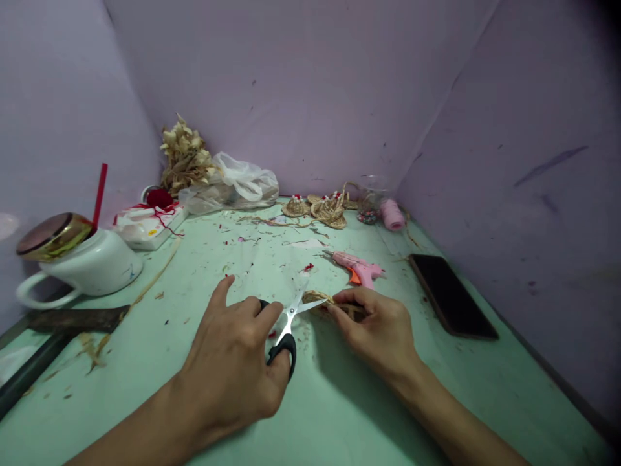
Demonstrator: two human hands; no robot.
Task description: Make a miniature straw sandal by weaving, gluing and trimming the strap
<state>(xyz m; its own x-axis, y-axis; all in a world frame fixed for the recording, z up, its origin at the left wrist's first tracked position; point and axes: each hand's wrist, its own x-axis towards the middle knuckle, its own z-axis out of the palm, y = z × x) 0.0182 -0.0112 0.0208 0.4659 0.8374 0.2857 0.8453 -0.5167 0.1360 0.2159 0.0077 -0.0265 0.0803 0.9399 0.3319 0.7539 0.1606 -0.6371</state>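
My left hand (pixel 237 353) grips a pair of scissors (pixel 291 312) with black handles, thumb in one loop and index finger stretched out. The blades are spread apart, and one blade reaches the edge of a small braided straw piece (pixel 315 298). My right hand (pixel 376 323) pinches that straw piece between thumb and fingers, which hide part of it. Just beyond lies a pink glue gun (pixel 358 268) with an orange trigger.
At the left stand a white mug (pixel 97 262) and a hammer (pixel 77 320). A black phone (pixel 451 294) lies at the right. Along the back are dried husks (pixel 184 155), a plastic bag (pixel 242 184), braided straw pieces (pixel 330 208), a glass jar (pixel 371 197) and pink thread (pixel 392 215). Scraps litter the table.
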